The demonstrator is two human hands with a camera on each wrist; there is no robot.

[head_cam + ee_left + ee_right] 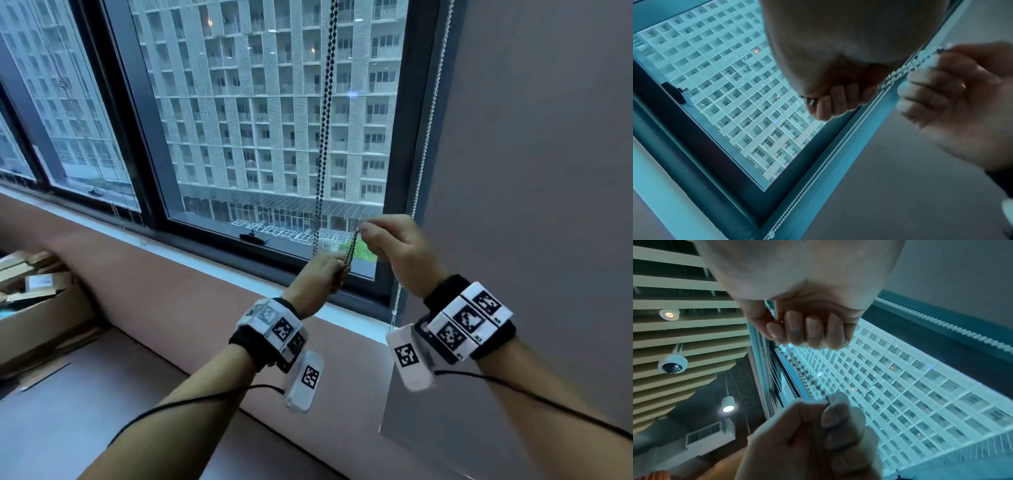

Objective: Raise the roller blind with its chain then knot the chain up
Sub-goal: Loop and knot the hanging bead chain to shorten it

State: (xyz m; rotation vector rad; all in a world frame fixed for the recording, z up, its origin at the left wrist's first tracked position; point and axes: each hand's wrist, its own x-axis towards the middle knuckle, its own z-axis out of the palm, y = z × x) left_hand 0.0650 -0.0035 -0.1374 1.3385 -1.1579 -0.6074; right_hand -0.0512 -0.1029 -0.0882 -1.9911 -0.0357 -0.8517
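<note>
Blind is out of frame above and the window (274,120) glass is uncovered, so judge it raised; you're on the knotting step. The dark bead chain (324,130) hangs in front of the glass, down to your hands just above the sill (191,253). Your left hand (320,274) is fisted around the lower run of the chain (811,101). Your right hand (394,240) pinches a short doubled stretch between thumb and forefinger, slanting down to the left fist; the right wrist view shows the beads (807,379) running up from that fist.

Keep the left fist firm as the anchor so the blind doesn't creep. Keep the right pinch light, with a little slack between the hands; beads won't bend sharply under tension. Form the loop big, pass the doubled end through, then cinch slowly so the beads seat against each other. Don't snag the second, pale chain (428,130) by the wall (548,171); it hangs just beside your right hand.
</note>
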